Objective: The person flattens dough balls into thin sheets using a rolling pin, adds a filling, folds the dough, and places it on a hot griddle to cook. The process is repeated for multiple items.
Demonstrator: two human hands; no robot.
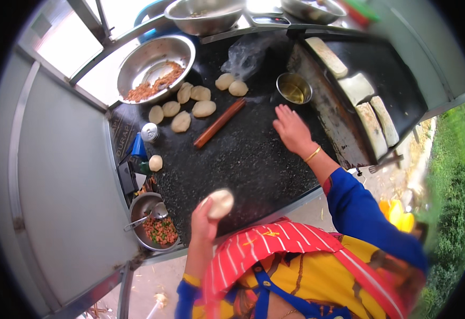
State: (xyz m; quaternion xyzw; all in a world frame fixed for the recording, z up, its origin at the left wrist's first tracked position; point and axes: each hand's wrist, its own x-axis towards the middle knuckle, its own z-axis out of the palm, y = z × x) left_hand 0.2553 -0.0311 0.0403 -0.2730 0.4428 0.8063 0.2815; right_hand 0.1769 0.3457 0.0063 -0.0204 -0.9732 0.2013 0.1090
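My left hand grips a round, pale piece of dough above the near edge of the black worktop. My right hand is stretched out flat over the worktop with nothing in it, just below a small metal bowl of yellowish oil. A brown wooden rolling pin lies slantwise at the middle of the worktop. Beyond it are several flattened dough pieces and two dough balls. One more dough ball sits at the left.
A griddle with several long flatbreads stands at the right. Far left is a large steel basin with reddish filling. A bowl of meat and greens holds a spoon. Near the left edge stands a metal-capped shaker. A plastic bag lies behind.
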